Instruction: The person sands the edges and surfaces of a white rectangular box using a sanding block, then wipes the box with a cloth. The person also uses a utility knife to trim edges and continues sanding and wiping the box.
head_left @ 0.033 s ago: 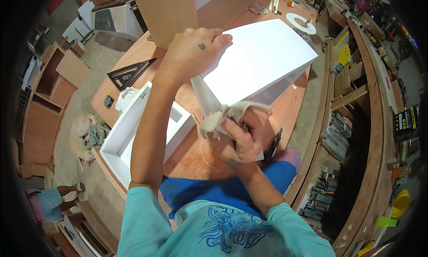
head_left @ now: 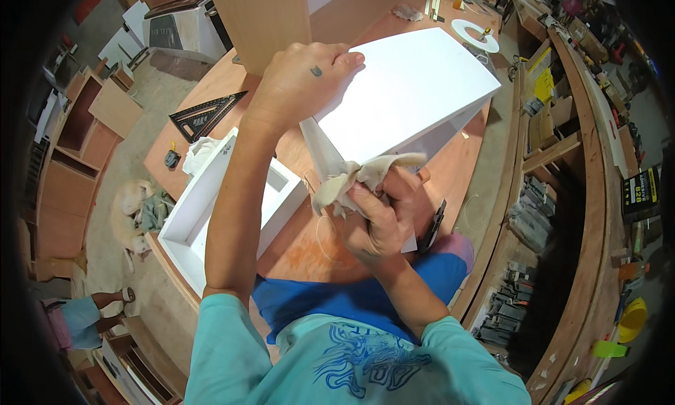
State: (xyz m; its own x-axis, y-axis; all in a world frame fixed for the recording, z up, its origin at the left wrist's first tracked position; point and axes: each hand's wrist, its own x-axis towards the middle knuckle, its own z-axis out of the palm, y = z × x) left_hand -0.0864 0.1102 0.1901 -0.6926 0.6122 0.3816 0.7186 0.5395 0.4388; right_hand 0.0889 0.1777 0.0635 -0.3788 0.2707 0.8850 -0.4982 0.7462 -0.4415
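Observation:
A white box (head_left: 415, 88), like a drawer, is tilted on the wooden worktable with a broad flat panel facing up. My left hand (head_left: 306, 78) grips its far left edge, thumb lying on the panel and the other fingers hidden behind. Bunched in my right hand (head_left: 385, 219) is an off-white cloth (head_left: 344, 185), held against the box's near corner. Just right of that hand lies a black utility knife (head_left: 431, 226). A second white tray-like box (head_left: 190, 254) rests on the table beneath my left forearm.
Left on the worktable (head_left: 295, 247) are a black speed square (head_left: 204, 117) and a tape measure (head_left: 171, 157). A tall wooden cabinet piece (head_left: 260, 25) stands at the far side. A white ring (head_left: 464, 34) lies far right. Shelves of tools line the right; a dog (head_left: 130, 201) lies on the floor left.
The cloth has shifted slightly in my right hand at the box's corner, and its loose end has lifted a little. My left hand and the box have barely moved.

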